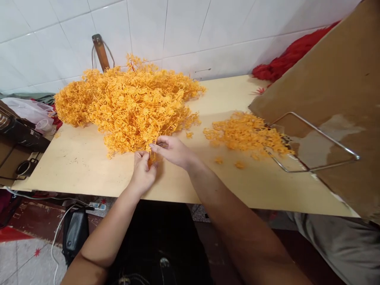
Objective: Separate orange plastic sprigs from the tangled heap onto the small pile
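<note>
A: What takes up the most room?

B: The pale counter, and at its right edge a big brown cardboard sheet leaning over it, with a bent wire frame against the card.

A: And on the counter?

B: A large heap of orange plastic sprigs at the back left, close enough to pick from. To the right lies a smaller orange pile, well apart from the heap, likely kept apart so that the two lots don't mix.

A: The hands?

B: Both meet at the heap's near edge. The left hand has its fingers pinched shut on a small orange piece. The right hand reaches across, its fingertips closed on the same piece from above, touching the heap's fringe. Holding it low over the counter probably steadies such a small thing.

A: Anything else?

B: A few orange crumbs between the piles, and red fibres behind the card
</note>
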{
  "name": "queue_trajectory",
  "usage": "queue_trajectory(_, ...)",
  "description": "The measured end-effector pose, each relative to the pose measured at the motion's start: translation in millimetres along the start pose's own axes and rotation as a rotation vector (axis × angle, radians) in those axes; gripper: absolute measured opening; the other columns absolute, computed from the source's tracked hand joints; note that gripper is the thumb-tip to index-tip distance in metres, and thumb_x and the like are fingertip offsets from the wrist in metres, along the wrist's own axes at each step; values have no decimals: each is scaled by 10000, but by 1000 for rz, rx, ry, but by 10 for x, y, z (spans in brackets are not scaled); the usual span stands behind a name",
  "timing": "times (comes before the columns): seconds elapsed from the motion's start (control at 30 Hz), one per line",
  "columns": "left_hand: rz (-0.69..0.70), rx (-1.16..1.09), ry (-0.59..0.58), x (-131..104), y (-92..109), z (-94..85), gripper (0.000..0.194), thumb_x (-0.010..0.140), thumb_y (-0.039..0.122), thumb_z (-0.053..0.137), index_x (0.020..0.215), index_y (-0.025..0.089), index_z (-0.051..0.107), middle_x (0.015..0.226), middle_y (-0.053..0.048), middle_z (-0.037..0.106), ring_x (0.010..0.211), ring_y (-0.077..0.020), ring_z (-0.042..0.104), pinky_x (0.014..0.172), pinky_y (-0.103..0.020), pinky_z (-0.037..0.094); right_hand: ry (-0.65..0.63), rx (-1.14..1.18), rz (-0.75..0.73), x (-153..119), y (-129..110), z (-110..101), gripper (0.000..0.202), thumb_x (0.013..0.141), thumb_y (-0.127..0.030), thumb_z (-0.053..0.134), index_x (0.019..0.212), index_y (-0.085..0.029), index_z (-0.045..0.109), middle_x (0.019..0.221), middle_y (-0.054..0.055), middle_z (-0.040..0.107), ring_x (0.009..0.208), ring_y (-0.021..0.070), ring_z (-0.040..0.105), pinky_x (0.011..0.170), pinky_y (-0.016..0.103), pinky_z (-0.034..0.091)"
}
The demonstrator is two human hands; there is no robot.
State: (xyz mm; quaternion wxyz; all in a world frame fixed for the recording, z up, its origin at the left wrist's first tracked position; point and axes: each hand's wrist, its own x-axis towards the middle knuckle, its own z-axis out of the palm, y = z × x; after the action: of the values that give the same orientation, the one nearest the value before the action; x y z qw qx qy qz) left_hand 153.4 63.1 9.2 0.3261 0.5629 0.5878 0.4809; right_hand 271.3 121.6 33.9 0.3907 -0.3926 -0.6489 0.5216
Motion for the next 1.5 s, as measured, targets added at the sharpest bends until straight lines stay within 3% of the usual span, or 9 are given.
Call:
queue_trajectory(0.1, 3, -160, -87, -6, -22, -77, 238, 678, 100, 511, 899, 165, 575, 900, -56, 521, 882, -162, 492, 779, -323, 453, 69, 207, 37, 36, 43, 61, 265, 604, -398, 658, 598, -176, 513, 593, -30, 519, 590, 97, 473, 596, 252, 389)
queue_trajectory(0.23, -115, -358, 2, 20, -4, -194, 238, 723, 215, 538, 948, 152, 577, 944, -67, 581, 795, -131, 542, 690, -278, 482, 236, 489, 66, 53, 114, 101, 196, 573, -327, 648, 608, -190, 513, 610, -38, 516, 630, 96, 484, 661, 257, 402)
queue_trajectory(0.33, -80, -288, 99, 30, 2, -260, 164, 738, 234, 543, 857, 144, 613, 862, -55, 600, 767, -115, 551, 699, -256, 472, 327, 558, 59, 58, 170, 148, 182, 579, -271, 631, 565, -195, 465, 566, -53, 454, 600, 89, 455, 645, 251, 396)
queue_trajectory(0.5, 110, 8, 226, 31, -5, -335, 155, 755, 265, 548, 817, 172, 656, 973, -73, 547, 943, -152, 507, 668, -224, 448, 408, 606, 17, 32, 177, 231, 271, 617, -254, 634, 529, -191, 385, 557, -57, 409, 591, 76, 445, 659, 246, 415)
queue_trajectory(0.7, -35, -158, 41, 13, -20, -279, 140, 779, 268, 516, 827, 156, 585, 686, 1, 511, 613, -78, 446, 561, -205, 370, 302, 768, 113, -27, 78, 285, 292, 596, -342, 679, 656, -214, 424, 643, -58, 473, 565, 85, 491, 554, 255, 444)
queue_trajectory(0.9, -25, -256, -123, -35, 6, -170, 137, 786, 295, 515, 771, 162, 488, 638, 40, 434, 542, -52, 363, 532, -196, 326, 142, 685, 120, -24, 25, 283, 326, 544, -342, 736, 742, -179, 535, 675, -49, 537, 539, 52, 458, 510, 214, 380)
queue_trajectory(1.03, -61, -284, -136, -45, 25, -173, 155, 760, 299, 546, 790, 168, 469, 624, 49, 419, 521, -50, 367, 502, -197, 311, 220, 666, 125, -16, 50, 253, 288, 539, -300, 720, 709, -172, 527, 624, -57, 518, 521, 46, 424, 486, 206, 329)
queue_trajectory(1.3, -78, -394, 41, -97, 66, -199, 164, 721, 282, 561, 820, 183, 476, 613, 47, 424, 517, -59, 356, 515, -198, 331, 329, 676, 87, 5, 116, 297, 304, 569, -336, 656, 749, -212, 445, 676, -51, 494, 550, 67, 444, 492, 214, 350)
queue_trajectory(1.5, 70, -355, 183, -220, 75, -87, 119, 743, 263, 539, 801, 182, 474, 723, 6, 476, 624, -78, 434, 598, -210, 383, 538, 438, 39, 190, 263, 384, 254, 618, -321, 590, 723, -225, 380, 639, -43, 471, 542, 84, 456, 463, 210, 324)
